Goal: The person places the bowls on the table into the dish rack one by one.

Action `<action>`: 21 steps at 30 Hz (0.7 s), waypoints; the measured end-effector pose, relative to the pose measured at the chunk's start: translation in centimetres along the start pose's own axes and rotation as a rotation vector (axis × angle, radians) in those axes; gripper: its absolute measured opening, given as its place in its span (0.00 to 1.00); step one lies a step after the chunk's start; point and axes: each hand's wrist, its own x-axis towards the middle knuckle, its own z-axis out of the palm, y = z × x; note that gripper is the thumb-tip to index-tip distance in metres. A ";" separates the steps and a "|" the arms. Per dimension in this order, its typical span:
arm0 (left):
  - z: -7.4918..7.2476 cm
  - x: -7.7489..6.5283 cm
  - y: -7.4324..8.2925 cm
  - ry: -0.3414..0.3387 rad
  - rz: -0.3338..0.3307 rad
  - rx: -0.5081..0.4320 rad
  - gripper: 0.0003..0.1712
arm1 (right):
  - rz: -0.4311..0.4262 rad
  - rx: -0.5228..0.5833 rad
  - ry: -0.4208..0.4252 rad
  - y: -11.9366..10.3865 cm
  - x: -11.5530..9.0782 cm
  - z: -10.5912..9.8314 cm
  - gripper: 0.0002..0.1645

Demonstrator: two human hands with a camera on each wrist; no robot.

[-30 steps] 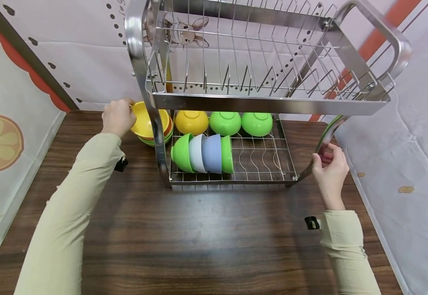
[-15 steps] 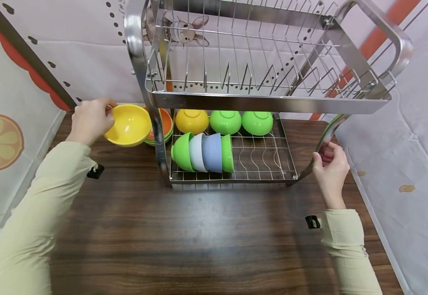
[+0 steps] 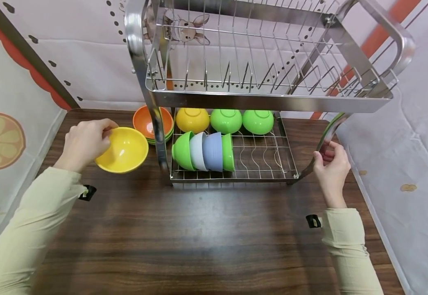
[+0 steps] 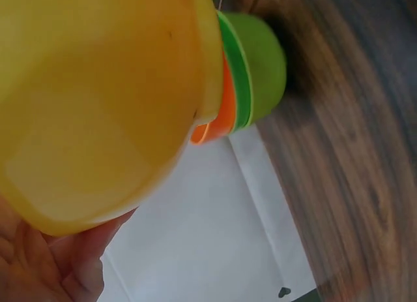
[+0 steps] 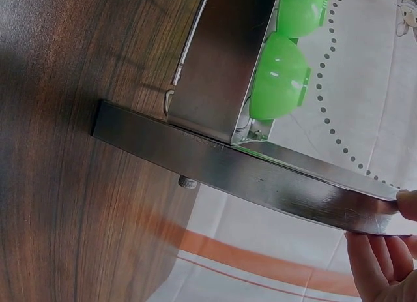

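My left hand [image 3: 87, 141] grips a yellow bowl [image 3: 125, 150] by its left rim, left of the metal dish rack [image 3: 232, 180]. In the left wrist view the yellow bowl [image 4: 98, 100] fills the upper left, with part of the hand [image 4: 58, 256] below it. Just behind, an orange bowl [image 3: 143, 122] sits nested in green bowls [image 3: 168, 135], partly hidden by the rack's left leg. My right hand [image 3: 332, 174] pinches the rack's curved right leg; the right wrist view shows thumb and fingers on either side of that metal leg [image 5: 260, 178].
On the lower shelf, a yellow bowl [image 3: 193, 120] and two green ones [image 3: 225, 121] lie upside down. In front of them, green, white and blue bowls [image 3: 212, 152] stand on edge. The wire upper tier [image 3: 269, 102] overhangs them. Patterned cloth [image 3: 88, 65] hangs behind.
My left hand has lifted the yellow bowl off the stack and brought it left and nearer to me, uncovering the orange bowl. The right hand has stayed on the rack leg.
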 end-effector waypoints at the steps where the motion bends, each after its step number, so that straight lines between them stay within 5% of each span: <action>1: 0.1 -0.3 0.1 -0.008 0.007 0.000 0.14 | 0.002 0.000 0.000 0.0 0.0 0.0 0.18; 14: 0.9 -4.8 1.3 -0.044 0.069 -0.028 0.12 | -0.006 0.002 0.009 0.1 0.0 0.1 0.17; 21: 1.9 -6.7 3.2 -0.066 0.152 -0.085 0.10 | -0.004 0.003 0.014 0.0 0.0 0.1 0.18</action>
